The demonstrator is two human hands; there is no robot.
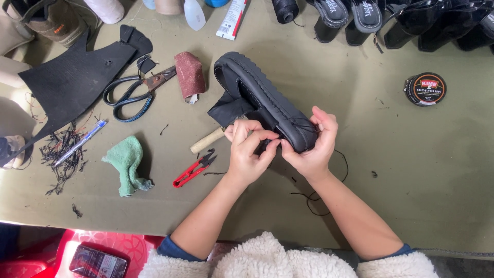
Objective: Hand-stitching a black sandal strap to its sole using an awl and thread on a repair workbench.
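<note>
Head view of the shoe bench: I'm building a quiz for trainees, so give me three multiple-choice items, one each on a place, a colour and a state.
1. Where do the red thread snips lie?
A. left of the left hand
B. on the polish tin
C. among the far boots

2. What colour is the crumpled cloth?
A. white
B. green
C. red

3. How is the black shoe held?
A. by one hand
B. by both hands
C. by none

Answers: A, the snips lie left of that wrist; B, the cloth is green; B, the right hand grips the shoe's end too.

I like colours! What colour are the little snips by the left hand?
Red snips, head view.
</note>
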